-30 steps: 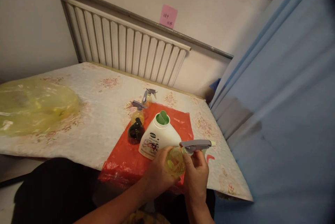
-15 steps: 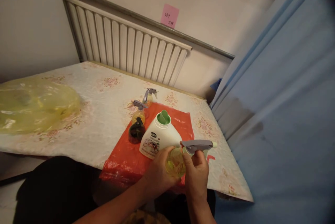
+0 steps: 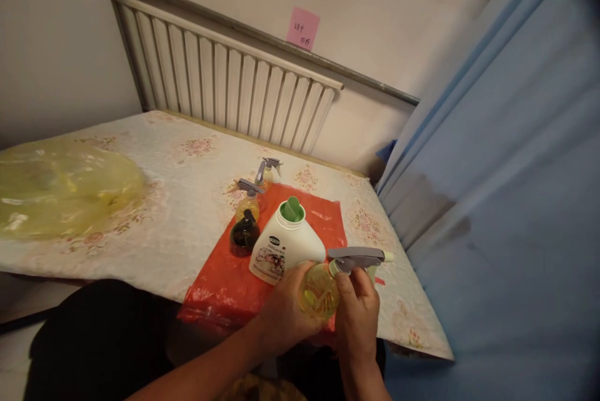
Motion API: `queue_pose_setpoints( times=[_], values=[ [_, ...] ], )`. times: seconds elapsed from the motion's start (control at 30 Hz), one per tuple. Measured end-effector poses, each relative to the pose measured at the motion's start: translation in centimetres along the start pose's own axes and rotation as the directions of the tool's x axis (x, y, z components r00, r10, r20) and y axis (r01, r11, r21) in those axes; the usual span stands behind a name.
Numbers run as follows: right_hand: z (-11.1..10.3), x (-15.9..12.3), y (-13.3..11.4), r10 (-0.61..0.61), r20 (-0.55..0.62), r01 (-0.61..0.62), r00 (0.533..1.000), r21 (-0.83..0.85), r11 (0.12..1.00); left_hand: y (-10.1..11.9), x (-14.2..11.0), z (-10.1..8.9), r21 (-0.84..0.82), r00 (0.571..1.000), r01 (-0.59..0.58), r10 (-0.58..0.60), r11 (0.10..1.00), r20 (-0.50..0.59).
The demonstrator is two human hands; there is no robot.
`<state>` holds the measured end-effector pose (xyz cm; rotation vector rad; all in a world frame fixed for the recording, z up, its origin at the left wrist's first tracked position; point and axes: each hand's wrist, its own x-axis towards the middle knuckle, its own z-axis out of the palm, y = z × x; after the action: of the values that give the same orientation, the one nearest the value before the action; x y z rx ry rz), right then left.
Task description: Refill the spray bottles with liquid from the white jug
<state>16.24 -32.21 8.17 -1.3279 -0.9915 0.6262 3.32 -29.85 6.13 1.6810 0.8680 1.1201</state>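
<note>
My left hand (image 3: pixel 291 302) is wrapped round the clear body of a spray bottle (image 3: pixel 322 292) with yellowish liquid or print. At its neck, my right hand (image 3: pixel 359 310) grips the grey trigger head (image 3: pixel 357 257), thumb and fingers closed just under it. The spray bottle is tilted, its pale nozzle pointing right. Right behind my hands stands a white jug (image 3: pixel 293 240) with a green spout in its uncapped mouth. A dark pump bottle (image 3: pixel 244 235) is to the jug's left. Behind that are a yellowish spray bottle (image 3: pixel 248 206) and another spray bottle (image 3: pixel 268 171).
A red plastic bag (image 3: pixel 213 282) lies flat under the jug on the flowered tablecloth (image 3: pixel 187 182). A yellow plastic bag (image 3: pixel 65 188) spreads over the left side. A radiator (image 3: pixel 225 76) lines the wall, and a blue curtain (image 3: pixel 492 201) hangs at the right.
Both hands and the spray bottle have shifted slightly right. More of the bottle's body shows between my hands; the trigger head has moved a little right and up.
</note>
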Motion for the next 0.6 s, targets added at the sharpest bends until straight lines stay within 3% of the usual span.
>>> queue_pose_setpoints(
  times=[0.13, 0.2, 0.37, 0.6],
  values=[
    [-0.4, 0.2, -0.7, 0.005, 0.167, -0.021, 0.986, 0.095, 0.995, 0.4, 0.1, -0.6, -0.007, 0.996, -0.01, 0.01, 1.0, 0.094],
    [-0.6, 0.2, -0.9, 0.006, 0.19, -0.024, 0.982, 0.09, 0.996, 0.3, 0.0, -0.7, -0.001, 0.995, -0.01, 0.01, 1.0, 0.103],
    [-0.7, 0.1, -0.6, 0.032, 0.11, -0.033, 0.993, 0.002, 0.999, -0.2, -0.2, 0.3, 0.032, 0.999, -0.02, 0.019, 0.999, 0.032],
    [-0.6, -0.1, -0.4, -0.002, 0.026, 0.005, 1.0, -0.087, 0.996, 0.0, -0.2, 1.1, 0.072, 0.999, 0.04, -0.041, 0.997, 0.012]
  ],
)
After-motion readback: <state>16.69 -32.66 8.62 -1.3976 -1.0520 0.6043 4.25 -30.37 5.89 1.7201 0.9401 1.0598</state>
